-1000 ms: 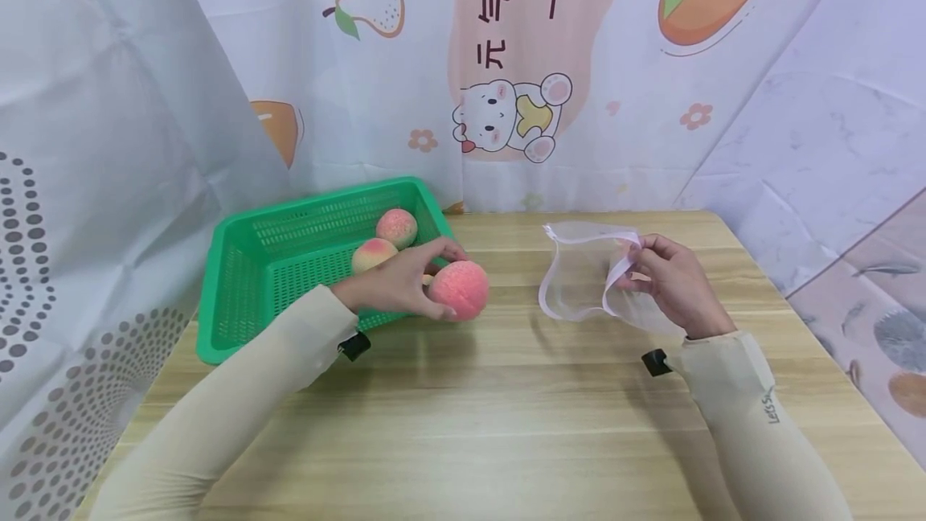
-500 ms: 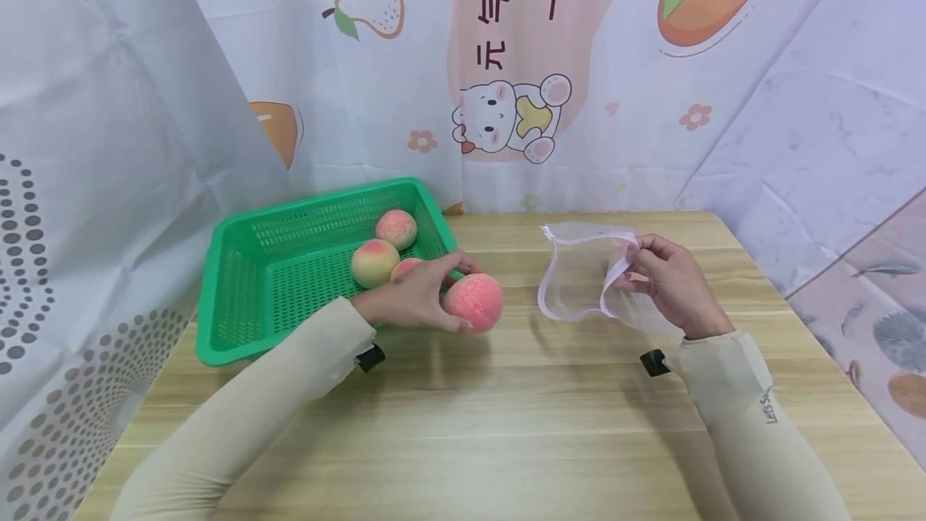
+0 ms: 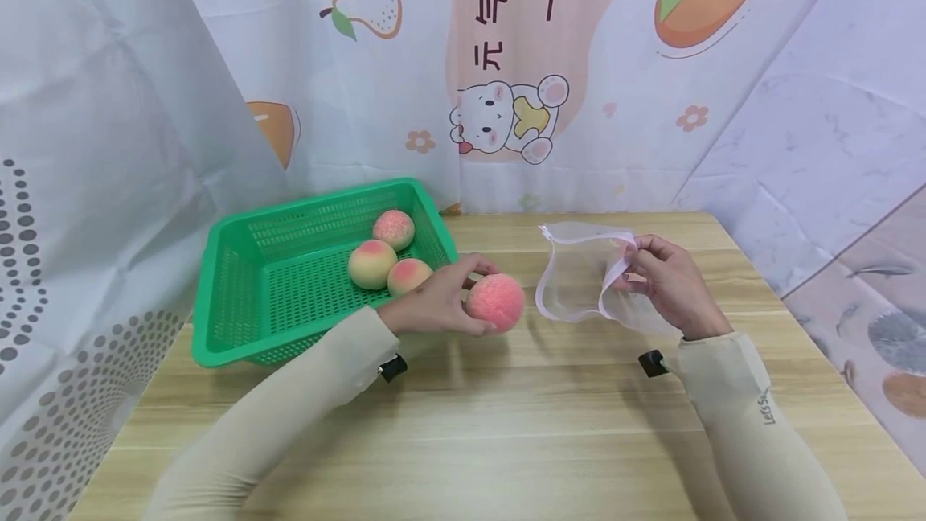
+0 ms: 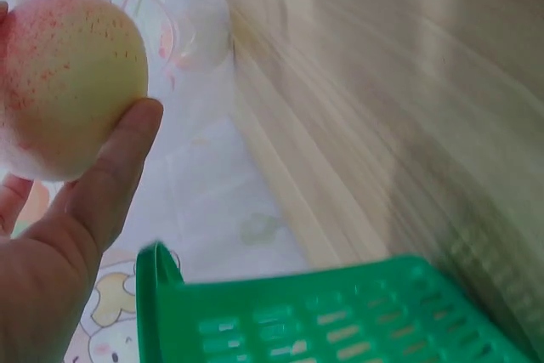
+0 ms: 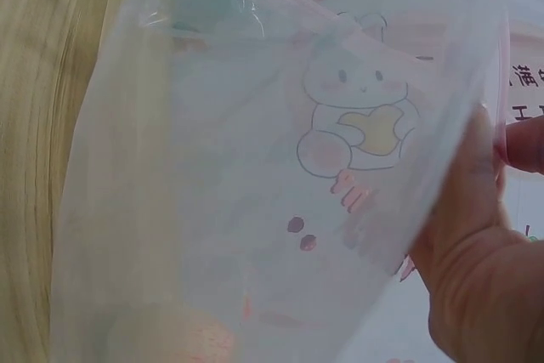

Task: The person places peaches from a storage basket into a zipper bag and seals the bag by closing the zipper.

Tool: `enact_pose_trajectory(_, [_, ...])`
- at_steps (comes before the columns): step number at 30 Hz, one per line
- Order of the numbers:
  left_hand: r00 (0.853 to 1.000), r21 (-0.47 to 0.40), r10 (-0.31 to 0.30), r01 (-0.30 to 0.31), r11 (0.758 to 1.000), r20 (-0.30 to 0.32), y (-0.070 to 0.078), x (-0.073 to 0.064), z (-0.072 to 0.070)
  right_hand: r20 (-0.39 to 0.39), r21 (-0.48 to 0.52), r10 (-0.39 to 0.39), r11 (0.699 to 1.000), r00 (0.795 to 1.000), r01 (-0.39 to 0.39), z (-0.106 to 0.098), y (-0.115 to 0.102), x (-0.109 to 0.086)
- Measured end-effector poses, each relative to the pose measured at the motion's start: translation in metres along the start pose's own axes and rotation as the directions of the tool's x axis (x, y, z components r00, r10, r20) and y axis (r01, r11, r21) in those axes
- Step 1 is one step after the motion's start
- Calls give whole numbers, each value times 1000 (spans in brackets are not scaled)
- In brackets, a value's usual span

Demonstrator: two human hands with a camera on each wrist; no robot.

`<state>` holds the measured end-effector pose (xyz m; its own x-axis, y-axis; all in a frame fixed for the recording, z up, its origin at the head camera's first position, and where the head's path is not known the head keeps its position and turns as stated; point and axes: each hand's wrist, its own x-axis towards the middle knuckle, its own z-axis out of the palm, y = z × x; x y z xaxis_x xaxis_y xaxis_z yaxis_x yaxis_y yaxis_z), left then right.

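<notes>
My left hand (image 3: 437, 301) grips a pink peach (image 3: 495, 303) just right of the basket, above the table. In the left wrist view the peach (image 4: 72, 82) shows a yellow side flecked with red, thumb and fingers around it. My right hand (image 3: 673, 288) pinches the pale pink zip edge of a see-through bag (image 3: 579, 280), whose mouth stands spread toward the peach. In the right wrist view the bag (image 5: 229, 176) fills most of the picture; a blurred yellowish-orange shape shows low in it, and I cannot tell whether it lies inside or behind.
A green plastic basket (image 3: 242, 350) stands at the left of the wooden table (image 3: 470, 424). Several peaches lie in it, among them a yellow-and-pink peach (image 3: 372, 264) near its right end. A printed white curtain (image 3: 347, 127) hangs behind the table.
My left hand has carried the peach rightward from the basket's edge toward the bag, uncovering another peach in the basket. The right hand and the bag have hardly moved.
</notes>
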<state>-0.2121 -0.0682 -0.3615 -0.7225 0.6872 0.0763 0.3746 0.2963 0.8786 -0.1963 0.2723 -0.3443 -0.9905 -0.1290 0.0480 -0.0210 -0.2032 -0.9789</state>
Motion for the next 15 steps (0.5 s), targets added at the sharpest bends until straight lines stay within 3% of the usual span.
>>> enact_pose_trajectory(7, [997,13,32,-31,999,-74,-2,10,14,1,-9,1,1000,1000,-1,1,1,-2])
enact_pose_trajectory(15, [996,8,24,-23,1000,-89,-1,23,28,-6,-18,2,1000,1000,-2,4,0,0])
